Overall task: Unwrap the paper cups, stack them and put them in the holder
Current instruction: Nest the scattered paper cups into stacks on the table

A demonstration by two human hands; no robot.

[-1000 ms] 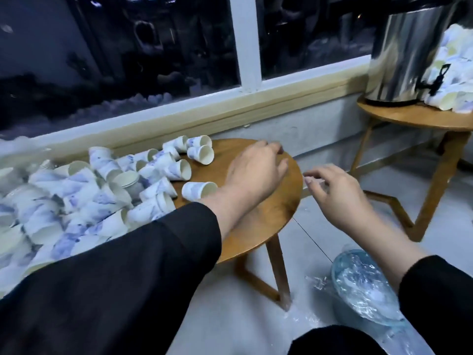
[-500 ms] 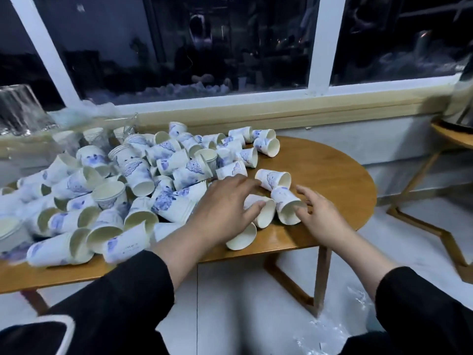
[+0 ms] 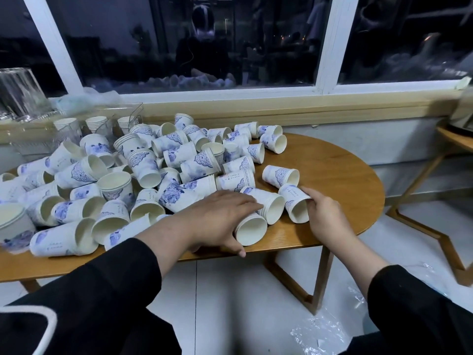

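A: The table (image 3: 332, 160) runs off the frame at nine o'clock, and the cups (image 3: 15, 226) there are cut by the edge.

B: The left hand (image 3: 217, 213) covers the body of one lying cup (image 3: 252, 230); only its mouth shows. Whether it grips or merely rests, I cannot tell.

A: The clear holder (image 3: 23, 96) at ten o'clock is blurred and partly out of frame.

B: At three o'clock, a second table (image 3: 458, 137) is clipped. The plastic wrap (image 3: 320, 331) at five o'clock is too hazy to make out.
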